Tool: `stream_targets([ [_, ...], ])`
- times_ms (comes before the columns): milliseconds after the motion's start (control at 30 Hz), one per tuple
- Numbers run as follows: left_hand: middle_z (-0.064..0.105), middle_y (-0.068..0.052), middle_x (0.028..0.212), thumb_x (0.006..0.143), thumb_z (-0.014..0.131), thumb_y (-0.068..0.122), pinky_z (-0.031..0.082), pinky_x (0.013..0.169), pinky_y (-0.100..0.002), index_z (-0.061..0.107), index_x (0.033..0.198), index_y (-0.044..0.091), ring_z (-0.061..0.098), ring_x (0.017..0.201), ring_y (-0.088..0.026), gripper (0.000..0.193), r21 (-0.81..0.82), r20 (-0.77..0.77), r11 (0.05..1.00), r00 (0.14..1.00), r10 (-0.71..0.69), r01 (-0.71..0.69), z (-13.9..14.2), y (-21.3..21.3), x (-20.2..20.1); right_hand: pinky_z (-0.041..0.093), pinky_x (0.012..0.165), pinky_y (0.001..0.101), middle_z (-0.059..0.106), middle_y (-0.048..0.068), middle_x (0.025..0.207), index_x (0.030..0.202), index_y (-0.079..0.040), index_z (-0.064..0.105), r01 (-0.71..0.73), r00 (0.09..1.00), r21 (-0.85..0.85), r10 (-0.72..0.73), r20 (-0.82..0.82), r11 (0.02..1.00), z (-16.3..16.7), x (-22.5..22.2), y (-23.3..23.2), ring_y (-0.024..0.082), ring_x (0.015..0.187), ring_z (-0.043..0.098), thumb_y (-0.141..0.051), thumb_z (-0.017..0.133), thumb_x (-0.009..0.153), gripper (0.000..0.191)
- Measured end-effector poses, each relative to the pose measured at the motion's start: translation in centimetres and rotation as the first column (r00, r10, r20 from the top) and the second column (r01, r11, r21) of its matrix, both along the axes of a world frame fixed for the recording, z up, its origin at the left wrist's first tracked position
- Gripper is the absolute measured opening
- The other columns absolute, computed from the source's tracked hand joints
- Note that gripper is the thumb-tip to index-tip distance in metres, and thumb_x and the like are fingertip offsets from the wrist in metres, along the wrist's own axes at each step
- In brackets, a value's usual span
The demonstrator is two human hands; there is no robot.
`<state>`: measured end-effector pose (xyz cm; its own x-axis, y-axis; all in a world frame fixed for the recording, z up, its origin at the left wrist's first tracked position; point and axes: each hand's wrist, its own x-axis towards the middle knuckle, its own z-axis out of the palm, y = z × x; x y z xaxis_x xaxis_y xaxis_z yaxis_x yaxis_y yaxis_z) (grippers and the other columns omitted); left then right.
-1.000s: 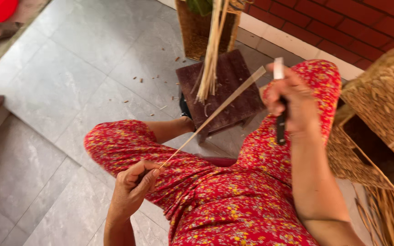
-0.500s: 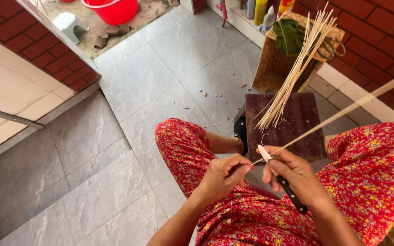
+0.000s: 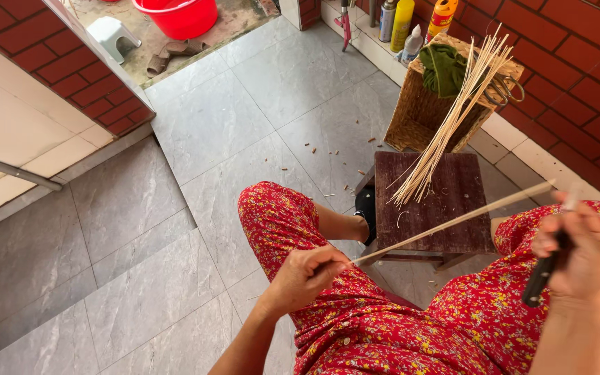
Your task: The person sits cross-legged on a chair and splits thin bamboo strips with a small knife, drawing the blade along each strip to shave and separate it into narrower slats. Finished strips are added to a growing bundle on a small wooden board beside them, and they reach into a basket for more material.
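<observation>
My left hand (image 3: 305, 276) pinches the near end of a long pale bamboo strip (image 3: 453, 221), which slants up to the right across my lap. My right hand (image 3: 579, 246) grips a black-handled knife (image 3: 544, 274) at the strip's far end; the blade is blurred. I sit in red flowered trousers (image 3: 355, 319) with my knees apart.
A small dark wooden stool (image 3: 433, 201) stands before me, with a bundle of thin bamboo sticks (image 3: 453, 118) leaning from a woven basket (image 3: 433, 111) onto it. Bottles (image 3: 403, 22) line the brick wall ledge. A red tub (image 3: 178, 15) sits far back. Shavings dot the grey tiles.
My right hand with the knife has slid out along the strip to its far end, away from my left hand. The view has shifted a little.
</observation>
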<state>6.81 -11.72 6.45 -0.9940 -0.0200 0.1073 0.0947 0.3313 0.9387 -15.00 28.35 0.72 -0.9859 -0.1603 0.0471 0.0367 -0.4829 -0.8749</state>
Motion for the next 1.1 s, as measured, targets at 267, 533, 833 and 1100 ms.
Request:
stream_targets([
  [267,0.064,-0.001,0.065,0.102,0.063,0.01,0.048,0.052,-0.024,0.07,0.105,0.003,0.06,0.058,-0.005,0.011,0.067,0.005,0.992,0.994,0.108,-0.108,-0.6,3.0,-2.6,0.043,0.053,0.0241,0.063,0.008,0.079,0.149,0.003,0.054,-0.123,0.992,0.328,0.109,0.061,0.937,3.6,4.5,-4.2,0.012,0.059,0.052,-0.011,0.052,0.105,0.046],
  [533,0.068,-0.004,0.073,0.098,0.066,0.008,0.052,0.054,-0.025,0.069,0.108,0.005,0.069,0.061,-0.009,0.011,-0.025,-0.103,0.999,0.994,0.022,-0.024,-1.8,8.2,-6.1,0.051,0.053,0.0226,0.071,0.007,0.079,0.143,-0.003,0.053,-0.538,0.842,0.35,0.507,0.182,0.767,3.9,6.8,-10.1,0.01,0.06,0.063,-0.013,0.052,0.103,0.042],
  [833,0.071,-0.008,0.093,0.096,0.073,0.006,0.051,0.059,-0.031,0.069,0.107,0.005,0.068,0.071,-0.022,0.012,-0.273,-0.441,0.928,0.891,0.113,-0.253,-2.7,9.7,-8.4,0.049,0.053,0.02,0.07,0.006,0.08,0.145,-0.006,0.053,-0.545,0.837,0.258,0.503,0.213,0.798,1.3,5.5,-10.0,0.008,0.062,0.063,-0.017,0.053,0.105,0.042],
  [1100,0.067,-0.005,0.065,0.097,0.069,0.008,0.044,0.046,-0.025,0.073,0.102,0.004,0.058,0.052,-0.006,0.007,0.169,0.167,0.983,0.985,0.038,-0.067,-3.7,10.0,-8.8,0.052,0.052,0.0208,0.069,0.006,0.074,0.14,-0.001,0.058,-0.648,0.761,0.219,0.605,0.236,0.73,0.5,5.2,-9.9,0.009,0.057,0.063,-0.019,0.054,0.105,0.039],
])
